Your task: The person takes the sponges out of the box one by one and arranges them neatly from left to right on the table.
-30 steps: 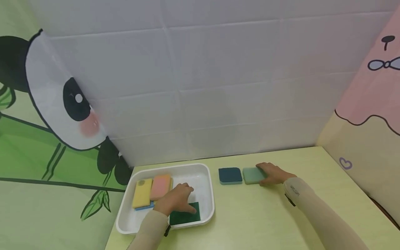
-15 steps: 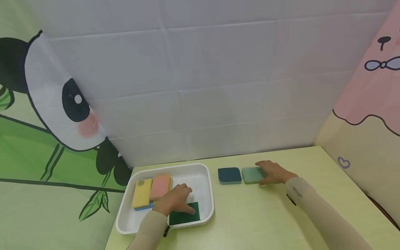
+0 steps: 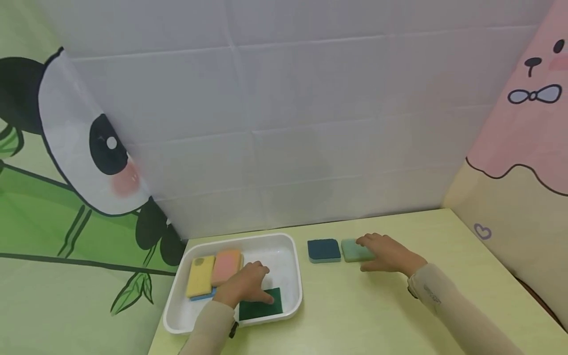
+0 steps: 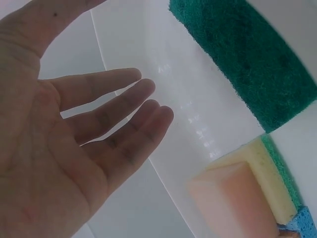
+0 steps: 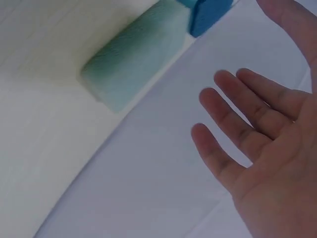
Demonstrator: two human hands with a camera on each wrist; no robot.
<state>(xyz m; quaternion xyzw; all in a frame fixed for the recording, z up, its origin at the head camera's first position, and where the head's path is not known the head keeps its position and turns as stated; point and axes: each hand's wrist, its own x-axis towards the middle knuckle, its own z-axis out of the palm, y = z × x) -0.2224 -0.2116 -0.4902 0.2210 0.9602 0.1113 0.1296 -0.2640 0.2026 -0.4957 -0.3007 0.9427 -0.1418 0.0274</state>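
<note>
My left hand (image 3: 245, 287) hovers over the white tray (image 3: 296, 276), fingers spread and nothing held. Below its thumb lies a dark green scouring pad (image 3: 262, 308). Left of that hand in the tray are a yellow sponge (image 3: 200, 277) and a pink-and-orange sponge (image 3: 227, 266), with a bit of blue sponge (image 3: 202, 297) showing beneath. My right hand (image 3: 388, 254) is extended near the pale green sponge (image 3: 353, 250) on the table, overlapping its right side in the head view. The right wrist view shows the fingers (image 5: 218, 153) apart from the sponge. Beside it sits a dark blue-topped sponge (image 3: 324, 250).
The light yellow table (image 3: 337, 315) meets a white creased backdrop (image 3: 310, 148) at its back edge. A green panda-print cloth (image 3: 66, 222) hangs on the left and a pink-and-cream printed one (image 3: 510, 197) on the right.
My right hand has drawn slightly away from the pale green sponge, toward the front right, uncovering a bit more of it. The left hand stays over the tray. The head view has shifted slightly.
</note>
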